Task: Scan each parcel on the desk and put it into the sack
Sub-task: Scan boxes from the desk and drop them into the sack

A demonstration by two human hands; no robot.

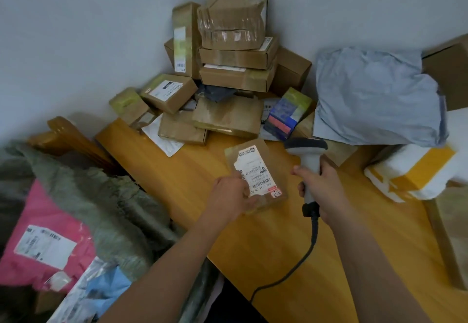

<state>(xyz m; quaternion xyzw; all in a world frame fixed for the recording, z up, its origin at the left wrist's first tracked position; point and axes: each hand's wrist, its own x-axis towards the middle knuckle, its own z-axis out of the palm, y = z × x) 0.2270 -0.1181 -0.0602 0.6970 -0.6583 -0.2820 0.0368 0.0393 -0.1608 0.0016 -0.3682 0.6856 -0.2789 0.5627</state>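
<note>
cardboard parcel [255, 178] in left grip [231, 196]

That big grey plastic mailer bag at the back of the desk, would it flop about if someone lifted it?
Probably yes. The big grey plastic mailer bag is wrinkled and slumps over the boxes beneath it, so it looks soft, likely to sag from one hand. Its puffy shape suggests light contents, perhaps clothing. The smooth plastic film may be a little slippery.
</note>
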